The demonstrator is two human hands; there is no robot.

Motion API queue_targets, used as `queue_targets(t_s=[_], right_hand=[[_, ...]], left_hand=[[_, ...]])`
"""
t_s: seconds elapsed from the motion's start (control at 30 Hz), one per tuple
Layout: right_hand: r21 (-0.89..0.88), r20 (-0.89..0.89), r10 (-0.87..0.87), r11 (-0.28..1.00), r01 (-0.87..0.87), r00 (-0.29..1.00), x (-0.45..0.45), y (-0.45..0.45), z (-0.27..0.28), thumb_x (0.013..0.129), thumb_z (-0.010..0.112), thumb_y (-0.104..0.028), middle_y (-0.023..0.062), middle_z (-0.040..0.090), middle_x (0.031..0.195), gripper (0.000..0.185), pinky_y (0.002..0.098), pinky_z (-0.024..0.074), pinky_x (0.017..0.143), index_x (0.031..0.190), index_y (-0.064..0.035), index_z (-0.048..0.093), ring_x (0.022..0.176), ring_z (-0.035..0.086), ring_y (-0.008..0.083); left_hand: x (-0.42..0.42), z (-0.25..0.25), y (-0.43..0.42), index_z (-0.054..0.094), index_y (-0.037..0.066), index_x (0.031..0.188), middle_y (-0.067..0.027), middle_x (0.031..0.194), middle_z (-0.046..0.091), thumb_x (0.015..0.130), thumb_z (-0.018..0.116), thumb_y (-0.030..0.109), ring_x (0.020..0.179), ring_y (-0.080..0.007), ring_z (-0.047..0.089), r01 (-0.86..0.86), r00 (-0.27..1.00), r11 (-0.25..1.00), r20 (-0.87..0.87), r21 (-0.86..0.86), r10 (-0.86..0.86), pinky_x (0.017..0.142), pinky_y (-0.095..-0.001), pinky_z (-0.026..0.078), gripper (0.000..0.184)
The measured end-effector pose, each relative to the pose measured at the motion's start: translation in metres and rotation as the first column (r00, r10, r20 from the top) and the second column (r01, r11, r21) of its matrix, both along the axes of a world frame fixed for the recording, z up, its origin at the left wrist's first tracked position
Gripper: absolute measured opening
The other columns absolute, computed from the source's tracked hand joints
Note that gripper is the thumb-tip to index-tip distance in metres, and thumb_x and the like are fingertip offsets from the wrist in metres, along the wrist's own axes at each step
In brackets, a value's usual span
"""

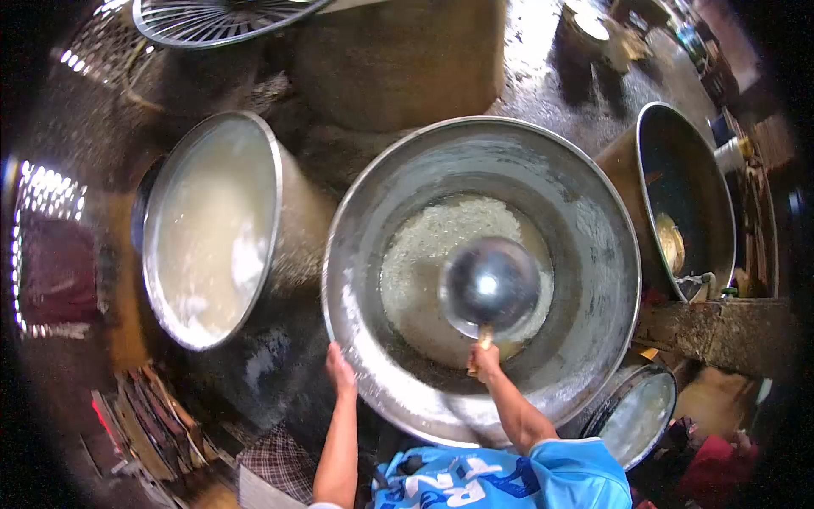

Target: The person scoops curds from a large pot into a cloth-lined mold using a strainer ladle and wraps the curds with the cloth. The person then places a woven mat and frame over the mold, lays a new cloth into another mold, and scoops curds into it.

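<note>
A wide, deep metal pot point(585, 229) stands right in front of me, with pale, lumpy wet contents point(415, 254) and cloudy liquid low inside. My right hand point(486, 360) is closed round the short wooden handle of a big round metal ladle point(492, 284). The ladle's bowl is over the pot's contents and slightly blurred; whether it touches them I cannot tell. At the pot's near left edge, my left hand point(341, 371) lies against the rim, fingers stretched along its outer side.
Left of the pot stands a metal vat point(275, 212) of milky liquid. A deep dark vat point(733, 220) is at the right, and a smaller round container point(636, 416) sits at the near right. Split wood point(157, 420) lies at lower left. A spoked wheel-like frame point(220, 21) is at the top.
</note>
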State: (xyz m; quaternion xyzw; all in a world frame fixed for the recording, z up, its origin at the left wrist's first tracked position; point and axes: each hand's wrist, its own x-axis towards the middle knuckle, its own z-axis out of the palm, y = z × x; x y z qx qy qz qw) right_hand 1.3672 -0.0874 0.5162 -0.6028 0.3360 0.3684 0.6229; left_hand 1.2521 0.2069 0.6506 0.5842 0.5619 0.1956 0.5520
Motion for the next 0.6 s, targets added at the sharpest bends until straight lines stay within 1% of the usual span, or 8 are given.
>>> queue_targets(t_s=[0.07, 0.1, 0.13, 0.17, 0.2, 0.27, 0.37, 0.6], right_hand=[[-0.249, -0.253, -0.221, 0.956, 0.157, 0.942, 0.043, -0.031, -0.060, 0.082, 0.047, -0.008, 0.0066, 0.044, 0.058, 0.010, 0.0325, 0.0337, 0.034, 0.073, -0.0068, 0.045, 0.041, 0.039, 0.0189], [-0.226, -0.295, -0.275, 0.951, 0.212, 0.915, 0.043, -0.050, -0.118, 0.087, 0.047, -0.022, 0.0090, 0.048, 0.060, 0.017, 0.0345, 0.0356, 0.036, 0.087, -0.0051, 0.050, 0.044, 0.043, 0.0195], [-0.398, -0.283, -0.547, 0.814, 0.422, 0.788, 0.056, -0.066, -0.188, 0.085, 0.045, -0.015, 0.0105, 0.040, 0.058, 0.010, 0.0413, 0.0310, 0.036, 0.078, -0.0077, 0.042, 0.043, 0.037, 0.0237], [-0.378, -0.232, -0.522, 0.826, 0.419, 0.821, 0.075, -0.067, -0.182, 0.084, 0.045, -0.015, 0.0136, 0.045, 0.061, 0.009, 0.0434, 0.0295, 0.036, 0.085, -0.0060, 0.046, 0.043, 0.041, 0.0262], [-0.393, -0.128, -0.297, 0.891, 0.226, 0.946, 0.090, -0.070, -0.198, 0.083, 0.046, -0.015, 0.0167, 0.054, 0.070, 0.015, 0.0433, 0.0386, 0.039, 0.094, -0.0042, 0.048, 0.051, 0.053, 0.0294], [-0.803, 0.108, 0.012, 0.591, 0.081, 0.994, 0.115, -0.059, -0.251, 0.080, 0.049, -0.014, 0.0182, 0.058, 0.076, 0.020, 0.0430, 0.0487, 0.047, 0.095, -0.0016, 0.048, 0.058, 0.060, 0.0305], [-0.922, -0.169, 0.333, 0.280, -0.269, 0.927, 0.153, -0.024, -0.295, 0.082, 0.048, -0.012, 0.0218, 0.057, 0.090, 0.036, 0.0426, 0.0517, 0.057, 0.116, 0.0004, 0.047, 0.074, 0.062, 0.0284], [-0.464, -0.043, 0.278, 0.845, -0.266, 0.960, 0.188, 0.061, -0.297, 0.080, 0.051, -0.009, 0.0143, 0.055, 0.067, 0.031, 0.0343, 0.0448, 0.040, 0.107, 0.0043, 0.047, 0.047, 0.055, 0.0201]], left_hand=[[0.002, -0.009, 0.001, 0.054, -0.012, 0.106, -0.0196, 0.105, 0.059, 0.092, 0.035, 0.044, 0.096, -0.0271, 0.055, -0.006, 0.985, 0.998, -0.172, 0.067, 0.018, 0.085, -0.0350, 0.040, 0.060], [0.003, -0.006, 0.000, 0.053, -0.013, 0.106, -0.0217, 0.104, 0.059, 0.092, 0.034, 0.044, 0.096, -0.0281, 0.055, -0.002, 0.978, 0.995, -0.206, 0.098, 0.023, 0.085, -0.0354, 0.040, 0.061], [0.008, 0.001, -0.002, 0.053, -0.013, 0.105, -0.0227, 0.103, 0.059, 0.092, 0.034, 0.043, 0.094, -0.0280, 0.055, 0.002, 0.957, 0.990, -0.286, 0.144, 0.039, 0.084, -0.0358, 0.040, 0.061], [0.004, -0.002, -0.001, 0.052, -0.015, 0.103, -0.0225, 0.101, 0.059, 0.093, 0.034, 0.043, 0.091, -0.0277, 0.055, 0.004, 0.967, 0.986, -0.251, 0.169, 0.039, 0.082, -0.0360, 0.041, 0.061], [0.018, 0.010, -0.007, 0.052, -0.014, 0.102, -0.0215, 0.100, 0.059, 0.093, 0.034, 0.043, 0.089, -0.0273, 0.054, 0.025, 0.942, 0.981, -0.334, 0.191, 0.041, 0.082, -0.0363, 0.041, 0.061], [0.012, 0.008, -0.008, 0.053, -0.013, 0.102, -0.0191, 0.099, 0.058, 0.092, 0.034, 0.047, 0.088, -0.0267, 0.054, -0.008, 0.926, 0.979, -0.368, 0.202, 0.083, 0.082, -0.0360, 0.041, 0.063], [0.032, 0.025, -0.018, 0.044, -0.012, 0.115, -0.0233, 0.117, 0.048, 0.093, 0.034, 0.045, 0.103, -0.0279, 0.048, -0.037, 0.870, 0.980, -0.476, 0.194, 0.127, 0.091, -0.0365, 0.037, 0.062], [-0.044, 0.000, -0.003, 0.045, -0.006, 0.116, -0.0157, 0.117, 0.048, 0.093, 0.033, 0.046, 0.104, -0.0248, 0.046, 0.148, 0.739, 0.903, -0.652, 0.403, 0.169, 0.093, -0.0358, 0.035, 0.059]])
